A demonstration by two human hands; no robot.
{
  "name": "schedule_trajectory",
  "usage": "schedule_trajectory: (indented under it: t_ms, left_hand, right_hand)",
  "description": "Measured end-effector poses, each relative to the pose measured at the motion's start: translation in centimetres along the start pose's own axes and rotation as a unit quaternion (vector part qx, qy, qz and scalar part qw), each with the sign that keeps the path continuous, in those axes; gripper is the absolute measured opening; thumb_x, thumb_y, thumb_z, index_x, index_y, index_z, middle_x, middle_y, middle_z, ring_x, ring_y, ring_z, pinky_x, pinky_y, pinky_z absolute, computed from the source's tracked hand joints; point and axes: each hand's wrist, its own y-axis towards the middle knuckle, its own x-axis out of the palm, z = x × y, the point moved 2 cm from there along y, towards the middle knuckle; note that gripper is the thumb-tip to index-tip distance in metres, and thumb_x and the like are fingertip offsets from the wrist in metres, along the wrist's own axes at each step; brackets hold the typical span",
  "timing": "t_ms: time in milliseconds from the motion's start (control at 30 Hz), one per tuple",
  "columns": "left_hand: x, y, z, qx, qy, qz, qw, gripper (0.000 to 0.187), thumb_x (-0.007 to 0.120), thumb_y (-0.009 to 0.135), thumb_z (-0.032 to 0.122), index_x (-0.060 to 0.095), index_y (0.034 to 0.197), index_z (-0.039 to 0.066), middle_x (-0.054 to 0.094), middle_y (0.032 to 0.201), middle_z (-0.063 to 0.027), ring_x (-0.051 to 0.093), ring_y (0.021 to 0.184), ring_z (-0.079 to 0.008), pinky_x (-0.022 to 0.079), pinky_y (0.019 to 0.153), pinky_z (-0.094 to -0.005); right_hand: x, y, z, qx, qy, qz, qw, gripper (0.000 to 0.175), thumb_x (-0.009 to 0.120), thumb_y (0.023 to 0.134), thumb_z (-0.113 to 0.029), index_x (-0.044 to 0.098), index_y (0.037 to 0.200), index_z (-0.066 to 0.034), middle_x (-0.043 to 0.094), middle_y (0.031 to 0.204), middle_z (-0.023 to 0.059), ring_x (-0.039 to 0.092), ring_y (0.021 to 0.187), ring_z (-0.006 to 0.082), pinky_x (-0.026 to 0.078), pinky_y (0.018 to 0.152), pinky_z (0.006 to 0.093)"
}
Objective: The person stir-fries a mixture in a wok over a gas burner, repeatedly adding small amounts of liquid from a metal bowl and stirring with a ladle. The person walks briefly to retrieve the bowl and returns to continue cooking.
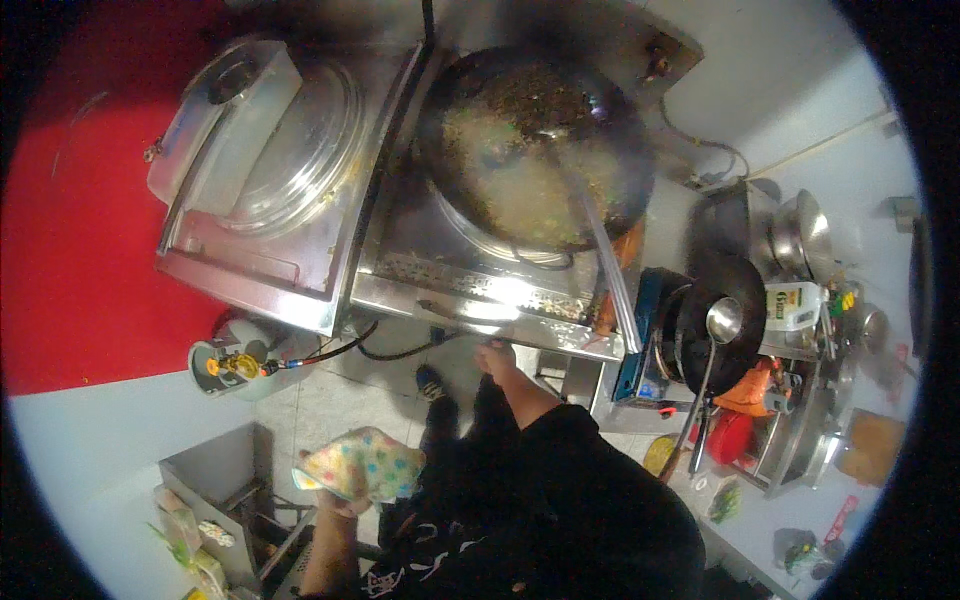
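Observation:
My left hand (346, 501) holds a folded, polka-dotted cloth (367, 461), well back from the stove. My right hand (493, 356) is at the lower front edge of the steel gas stove (420, 296); whether its fingers grip anything there cannot be made out. On that stove sits a large dark wok (450, 202) with cloudy, steaming liquid and bits of food inside. A long-handled metal utensil (611, 277) leans in the wok, its handle reaching over the front right edge and its head hidden in the liquid.
Left of the wok, a second burner unit (300, 259) carries a translucent plastic container (251, 150). A gas cylinder (247, 382) stands below, its hose running to the stove. At right are a black pan (705, 367) with a ladle (724, 321), a white jug (791, 306) and steel bowls (806, 232).

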Motion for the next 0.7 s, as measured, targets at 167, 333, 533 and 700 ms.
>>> schedule_trajectory:
  t_ms: [167, 333, 533, 700]
  left_hand:
    - [-0.6, -1.1, -0.9, 0.006, -0.040, 0.106, 0.994, 0.095, 0.059, 0.075, 0.077, 0.048, 0.134, 0.003, 0.054, 0.133, -0.0172, 0.056, 0.116, -0.0356, 0.046, 0.096, -0.0573]
    - [1.8, 0.2, -0.6, 0.041, -0.031, 0.112, 0.992, 0.083, 0.064, 0.085, 0.058, 0.039, 0.141, 0.002, 0.045, 0.142, -0.0193, 0.051, 0.123, -0.0372, 0.056, 0.083, -0.0448]
    - [2.5, 1.2, 1.1, 0.026, -0.004, 0.052, 0.998, 0.087, 0.066, 0.078, 0.065, 0.046, 0.135, 0.002, 0.049, 0.138, -0.0179, 0.054, 0.120, -0.0350, 0.052, 0.089, -0.0505]
    - [0.8, 0.1, 2.7, 0.039, 0.022, 0.070, 0.997, 0.087, 0.066, 0.077, 0.067, 0.047, 0.135, 0.005, 0.051, 0.136, -0.0158, 0.053, 0.121, -0.0347, 0.049, 0.093, -0.0531]
  right_hand:
    - [2.1, 5.9, 0.7, -0.027, -0.010, 0.125, 0.992, 0.025, 0.068, 0.088, -0.018, 0.056, 0.107, -0.0068, 0.064, 0.090, 0.0068, 0.062, 0.064, 0.0201, 0.048, 0.049, 0.0313]
    - [2.4, 7.6, 1.9, -0.036, -0.025, 0.190, 0.981, 0.029, 0.067, 0.088, -0.020, 0.054, 0.112, -0.0084, 0.064, 0.092, 0.0068, 0.061, 0.063, 0.0204, 0.047, 0.048, 0.0325]
    - [2.8, 7.6, 3.7, -0.056, -0.036, 0.217, 0.974, 0.034, 0.065, 0.089, -0.022, 0.051, 0.118, -0.0102, 0.064, 0.094, 0.0068, 0.060, 0.062, 0.0207, 0.047, 0.047, 0.0339]
    - [2.5, 7.6, 4.3, -0.070, -0.052, 0.231, 0.969, 0.039, 0.064, 0.090, -0.023, 0.049, 0.124, -0.0117, 0.064, 0.096, 0.0068, 0.059, 0.061, 0.0210, 0.046, 0.046, 0.0352]
